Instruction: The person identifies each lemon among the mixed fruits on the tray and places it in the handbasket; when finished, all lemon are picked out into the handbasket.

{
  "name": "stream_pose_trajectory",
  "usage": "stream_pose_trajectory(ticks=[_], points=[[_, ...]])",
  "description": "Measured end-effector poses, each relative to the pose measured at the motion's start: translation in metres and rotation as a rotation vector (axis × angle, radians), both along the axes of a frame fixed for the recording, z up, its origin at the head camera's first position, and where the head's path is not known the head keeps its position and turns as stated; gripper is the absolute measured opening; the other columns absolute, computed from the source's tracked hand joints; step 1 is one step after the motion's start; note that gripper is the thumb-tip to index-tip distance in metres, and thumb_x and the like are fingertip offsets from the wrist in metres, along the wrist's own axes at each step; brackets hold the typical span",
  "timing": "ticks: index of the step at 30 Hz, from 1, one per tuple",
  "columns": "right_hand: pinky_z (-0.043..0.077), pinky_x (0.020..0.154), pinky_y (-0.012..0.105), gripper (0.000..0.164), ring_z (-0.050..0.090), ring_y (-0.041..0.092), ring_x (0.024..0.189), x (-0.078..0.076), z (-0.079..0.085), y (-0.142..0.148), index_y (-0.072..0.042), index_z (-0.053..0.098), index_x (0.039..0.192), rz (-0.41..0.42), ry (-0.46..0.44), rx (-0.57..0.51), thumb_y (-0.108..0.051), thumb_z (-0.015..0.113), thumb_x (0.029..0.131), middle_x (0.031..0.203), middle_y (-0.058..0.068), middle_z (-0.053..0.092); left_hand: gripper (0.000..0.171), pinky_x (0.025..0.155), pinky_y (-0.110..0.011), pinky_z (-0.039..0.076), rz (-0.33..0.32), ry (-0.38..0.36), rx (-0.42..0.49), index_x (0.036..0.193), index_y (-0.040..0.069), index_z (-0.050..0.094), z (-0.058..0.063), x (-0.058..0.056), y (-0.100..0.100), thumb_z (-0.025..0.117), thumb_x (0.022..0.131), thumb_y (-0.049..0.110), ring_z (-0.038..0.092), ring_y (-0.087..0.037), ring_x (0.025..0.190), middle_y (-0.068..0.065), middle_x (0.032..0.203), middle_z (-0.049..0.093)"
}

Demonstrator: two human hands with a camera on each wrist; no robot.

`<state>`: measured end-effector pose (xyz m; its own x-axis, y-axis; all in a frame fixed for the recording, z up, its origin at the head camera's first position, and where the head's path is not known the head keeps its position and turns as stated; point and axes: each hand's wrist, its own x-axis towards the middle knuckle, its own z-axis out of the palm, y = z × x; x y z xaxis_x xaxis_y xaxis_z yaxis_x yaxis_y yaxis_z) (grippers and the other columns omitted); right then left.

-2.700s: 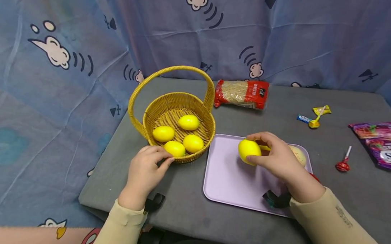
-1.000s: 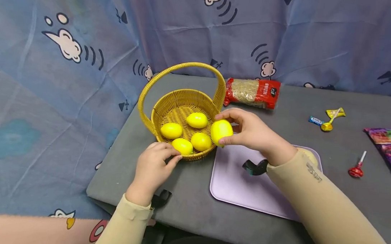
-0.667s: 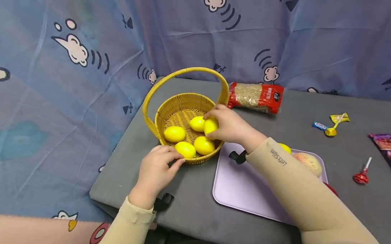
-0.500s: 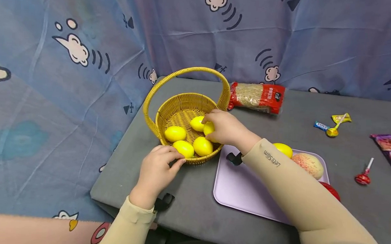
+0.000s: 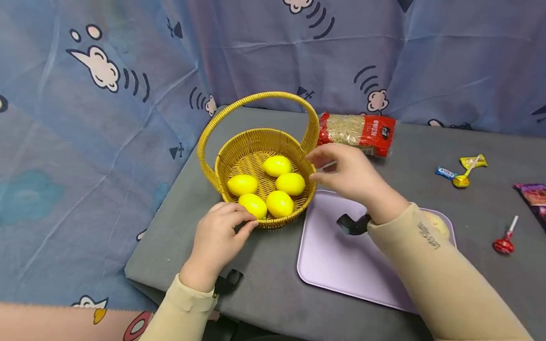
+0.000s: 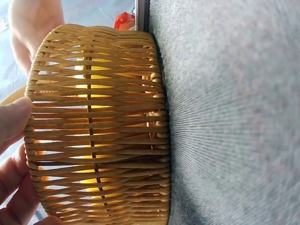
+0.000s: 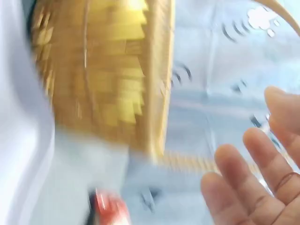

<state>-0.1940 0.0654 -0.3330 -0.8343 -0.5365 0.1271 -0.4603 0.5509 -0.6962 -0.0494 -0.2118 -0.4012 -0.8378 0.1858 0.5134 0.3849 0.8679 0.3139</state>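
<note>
A yellow woven basket (image 5: 267,135) with a tall arched handle stands on the table, holding several lemons. My left hand (image 5: 218,236) pinches its near rim; the left wrist view has the thumb (image 6: 14,119) against the weave at the rim. Just right of the basket, my right hand (image 5: 351,176) hovers over the rim with its fingers apart and nothing between them. The lemon nearest to it (image 5: 290,183) lies at the right inside the basket, beside another lemon (image 5: 277,165). In the right wrist view, the relaxed fingers (image 7: 234,164) are beside the blurred basket.
A lilac tray (image 5: 333,258) lies right of the basket, partly under my right forearm, with a pale peach-like fruit (image 5: 435,224) mostly hidden. Behind stands a red noodle packet (image 5: 357,133). Wrapped candies, a red lollipop (image 5: 503,245) and a purple bag (image 5: 540,207) lie right.
My right hand carried a lemon from the tray leftward into the basket, let go of it, and has drawn back right over the rim. The left hand stays on the rim.
</note>
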Motion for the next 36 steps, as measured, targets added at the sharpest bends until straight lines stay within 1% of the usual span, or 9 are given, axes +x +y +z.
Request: stream_pose_trajectory(ticks=[3,7,11,14,17,24,28,31,36], points=[[0.053,0.097,0.051,0.038,0.062,0.026,0.111,0.005,0.011,0.038,-0.011,0.069,0.123,-0.044,-0.053,0.093,-0.013,0.081,0.087,0.121,0.008,0.068,0.013,0.081,-0.035,0.056,-0.003,0.003,0.008,0.091,0.020,0.081,0.000,0.000,0.000,0.087,0.081,0.025,0.064,-0.017,0.092,0.006,0.094,0.072],[0.050,0.097,0.056,0.045,0.059,0.032,0.117,0.010,0.010,0.080,-0.015,0.066,0.129,-0.013,-0.123,0.323,-0.019,0.081,0.086,0.127,0.010,0.065,0.013,0.082,-0.035,0.056,-0.004,0.006,0.016,0.090,0.019,0.081,-0.001,0.000,-0.001,0.088,0.080,0.025,0.064,-0.018,0.093,0.006,0.094,0.072],[0.057,0.070,0.045,0.050,0.061,0.035,0.104,0.016,-0.003,0.100,-0.014,0.064,0.133,0.004,-0.202,0.415,-0.017,0.080,0.086,0.134,0.022,0.058,0.013,0.085,-0.036,0.056,0.000,0.000,0.016,0.090,0.018,0.081,0.001,0.000,-0.002,0.088,0.080,0.024,0.064,-0.019,0.094,0.005,0.094,0.072],[0.054,0.055,0.036,0.049,0.063,0.030,0.083,0.019,-0.013,0.108,-0.013,0.064,0.133,-0.019,-0.242,0.424,-0.014,0.079,0.086,0.132,0.025,0.057,0.013,0.085,-0.037,0.056,-0.004,-0.002,0.016,0.090,0.018,0.081,0.001,0.000,-0.002,0.088,0.081,0.024,0.064,-0.020,0.094,0.004,0.094,0.072],[0.054,0.059,0.035,0.048,0.063,0.025,0.073,0.019,-0.020,0.113,-0.013,0.066,0.130,-0.037,-0.228,0.449,-0.012,0.080,0.085,0.129,0.022,0.059,0.013,0.084,-0.037,0.056,-0.007,0.000,0.015,0.090,0.017,0.081,0.000,0.000,-0.001,0.087,0.081,0.025,0.065,-0.020,0.094,0.003,0.094,0.072],[0.052,0.084,0.052,0.053,0.056,0.034,0.100,0.016,-0.029,0.121,-0.015,0.068,0.126,0.000,-0.201,0.508,-0.013,0.088,0.077,0.126,0.018,0.061,0.013,0.083,-0.037,0.056,-0.006,-0.005,0.015,0.090,0.018,0.081,-0.001,0.000,0.002,0.087,0.081,0.025,0.065,-0.019,0.094,0.004,0.094,0.072],[0.049,0.089,0.057,0.054,0.055,0.034,0.102,0.012,-0.031,0.119,-0.015,0.068,0.125,0.027,-0.173,0.510,-0.016,0.089,0.076,0.122,0.015,0.064,0.013,0.085,-0.038,0.056,0.004,-0.011,0.016,0.090,0.018,0.081,-0.001,0.000,0.001,0.087,0.082,0.025,0.064,-0.019,0.095,0.004,0.095,0.072],[0.048,0.088,0.051,0.052,0.055,0.032,0.102,0.012,-0.027,0.115,-0.017,0.068,0.126,0.014,-0.149,0.467,-0.020,0.088,0.078,0.122,0.011,0.064,0.013,0.085,-0.037,0.056,0.007,-0.014,0.013,0.091,0.019,0.081,-0.001,0.000,0.001,0.087,0.081,0.025,0.064,-0.019,0.095,0.004,0.095,0.072],[0.050,0.089,0.048,0.053,0.055,0.029,0.107,0.016,-0.004,0.093,-0.021,0.065,0.130,0.001,-0.168,0.300,-0.028,0.086,0.082,0.125,0.006,0.063,0.013,0.083,-0.037,0.056,0.005,-0.014,0.012,0.091,0.019,0.081,-0.002,0.001,0.001,0.088,0.081,0.025,0.065,-0.019,0.095,0.005,0.096,0.073]])
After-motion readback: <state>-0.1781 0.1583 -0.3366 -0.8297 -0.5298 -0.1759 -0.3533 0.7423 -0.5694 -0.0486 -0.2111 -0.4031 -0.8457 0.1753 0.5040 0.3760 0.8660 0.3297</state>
